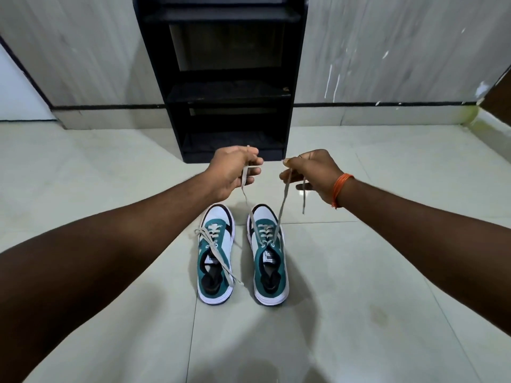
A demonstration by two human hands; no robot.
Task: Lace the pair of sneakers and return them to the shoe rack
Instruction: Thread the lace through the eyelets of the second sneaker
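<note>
Two teal, white and black sneakers stand side by side on the floor, toes pointing away from me. The left sneaker has its grey lace threaded, with loose ends lying across its opening. The right sneaker is laced too, and both ends of its grey lace run up taut to my hands. My left hand pinches one end above the shoes. My right hand pinches the other end, whose tip hangs down beside my wrist. A black shoe rack stands just beyond my hands.
The rack stands against a pale streaked wall with a dark skirting line. Pale floor tiles spread all around the sneakers. An orange thread band circles my right wrist. A dark brown surface shows at the far right edge.
</note>
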